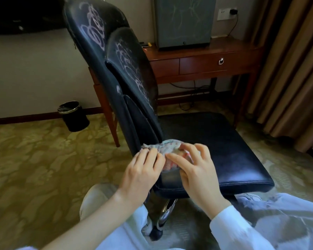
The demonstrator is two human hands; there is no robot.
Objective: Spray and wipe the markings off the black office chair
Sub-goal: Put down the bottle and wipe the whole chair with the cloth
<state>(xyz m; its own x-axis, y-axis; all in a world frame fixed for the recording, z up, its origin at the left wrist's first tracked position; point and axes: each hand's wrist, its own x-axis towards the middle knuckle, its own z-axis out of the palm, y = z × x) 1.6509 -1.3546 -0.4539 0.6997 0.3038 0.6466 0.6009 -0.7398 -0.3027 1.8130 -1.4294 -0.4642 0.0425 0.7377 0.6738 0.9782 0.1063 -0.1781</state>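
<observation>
The black office chair (211, 150) fills the middle of the head view, seat toward me and backrest leaning left. Pale chalk-like markings (95, 31) cover the upper backrest and the lower back cushion (128, 64). A crumpled grey and pink cloth (167, 147) lies on the seat's near left corner, against the base of the backrest. My left hand (143, 170) pinches the cloth's left edge with curled fingers. My right hand (195, 168) holds its right side, fingers bent over it. No spray bottle is in view.
A wooden desk (206, 64) with a drawer stands behind the chair, a small grey fridge (184, 22) on top. A black waste bin (73, 116) sits on the patterned carpet at left. Curtains (293, 69) hang at right. My knees are below the seat.
</observation>
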